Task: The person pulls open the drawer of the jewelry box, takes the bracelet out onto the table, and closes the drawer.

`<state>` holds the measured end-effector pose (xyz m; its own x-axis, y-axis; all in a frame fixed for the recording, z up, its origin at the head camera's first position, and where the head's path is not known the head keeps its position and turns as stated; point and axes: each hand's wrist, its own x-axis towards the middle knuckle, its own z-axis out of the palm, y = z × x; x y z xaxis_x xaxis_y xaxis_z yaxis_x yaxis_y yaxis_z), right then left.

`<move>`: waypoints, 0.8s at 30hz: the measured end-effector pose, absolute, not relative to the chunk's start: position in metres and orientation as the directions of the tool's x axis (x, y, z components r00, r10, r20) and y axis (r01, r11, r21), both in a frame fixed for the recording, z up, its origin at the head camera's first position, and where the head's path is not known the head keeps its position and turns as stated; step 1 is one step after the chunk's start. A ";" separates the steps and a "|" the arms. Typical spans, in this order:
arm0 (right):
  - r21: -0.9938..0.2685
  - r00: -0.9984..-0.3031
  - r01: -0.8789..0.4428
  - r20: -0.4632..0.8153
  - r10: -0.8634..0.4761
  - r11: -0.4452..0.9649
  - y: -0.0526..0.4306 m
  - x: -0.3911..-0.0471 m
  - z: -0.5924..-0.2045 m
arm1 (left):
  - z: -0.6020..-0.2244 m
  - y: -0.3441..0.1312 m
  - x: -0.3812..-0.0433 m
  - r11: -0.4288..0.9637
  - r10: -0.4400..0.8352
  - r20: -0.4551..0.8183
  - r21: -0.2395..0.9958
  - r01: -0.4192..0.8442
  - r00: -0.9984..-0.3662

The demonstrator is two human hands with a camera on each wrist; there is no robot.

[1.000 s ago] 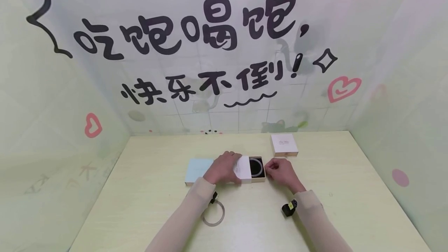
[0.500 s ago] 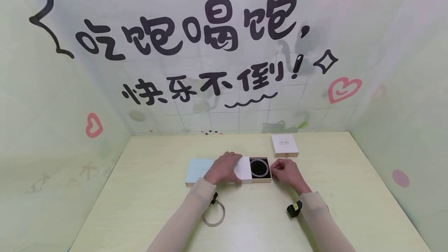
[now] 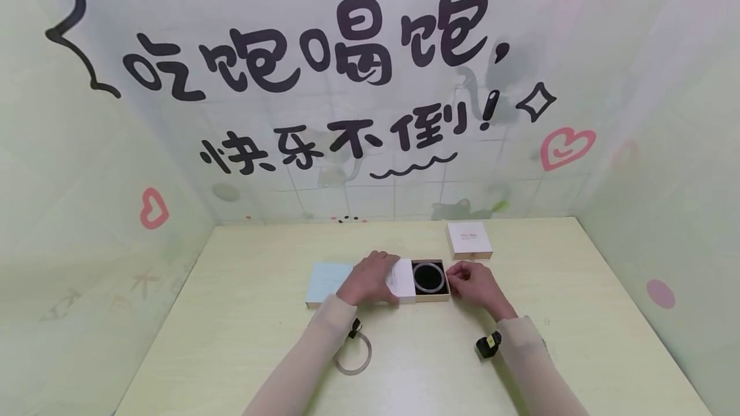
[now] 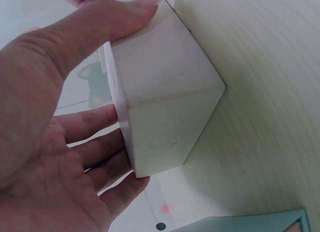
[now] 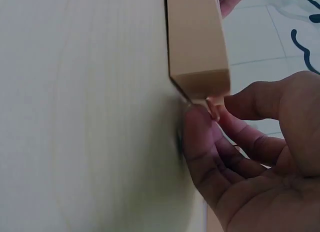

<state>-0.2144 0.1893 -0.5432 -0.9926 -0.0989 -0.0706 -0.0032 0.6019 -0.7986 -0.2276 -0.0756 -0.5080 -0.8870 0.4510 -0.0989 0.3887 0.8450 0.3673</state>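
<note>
Left hand (image 3: 370, 278): gripped the white sleeve (image 3: 403, 281) across its width, thumb on one side, fingers against the opposite side.
Right hand (image 3: 473, 284): pinched a small tab (image 5: 213, 109) at the drawer's outer end, thumb and finger curled in.
Drawer (image 3: 432, 298): stuck partway out of the sleeve, between both hands, just left of the right hand.
Ring in drawer (image 3: 430, 291): lay on a black insert, between both hands.
Loose ring (image 3: 351, 372): lay on the table (image 3: 231, 339), nearer the person than the left hand.
Light-blue box (image 3: 325, 281): sat left of the left hand, partly hidden by it.
Closed white box (image 3: 469, 239): stood just beyond the right hand.
</note>
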 end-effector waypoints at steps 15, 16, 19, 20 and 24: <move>-0.654 -0.945 -0.318 0.162 -0.284 0.686 0.171 -0.205 -0.520 | -0.509 -0.075 -0.227 0.852 0.435 -0.109 0.372 0.369 -0.894; -0.644 -0.939 -0.334 0.167 -0.299 0.688 0.170 -0.205 -0.519 | -0.509 -0.075 -0.227 0.852 0.435 -0.109 0.372 0.369 -0.894; -0.613 -0.923 -0.373 0.172 -0.343 0.696 0.164 -0.204 -0.517 | -0.508 -0.074 -0.226 0.852 0.435 -0.108 0.369 0.370 -0.894; -0.600 -0.916 -0.391 0.175 -0.362 0.698 0.163 -0.205 -0.516 | -0.508 -0.075 -0.226 0.852 0.436 -0.108 0.368 0.372 -0.893; -0.547 -0.885 -0.449 0.164 -0.436 0.707 0.156 -0.206 -0.512 | -0.507 -0.075 -0.226 0.850 0.440 -0.102 0.367 0.377 -0.892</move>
<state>-0.2063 0.1558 -0.5121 -0.8850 -0.4358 0.1636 -0.4491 0.7066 -0.5468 -0.2258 -0.0746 -0.5066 -0.8923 0.4397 -0.1023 0.3770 0.8504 0.3671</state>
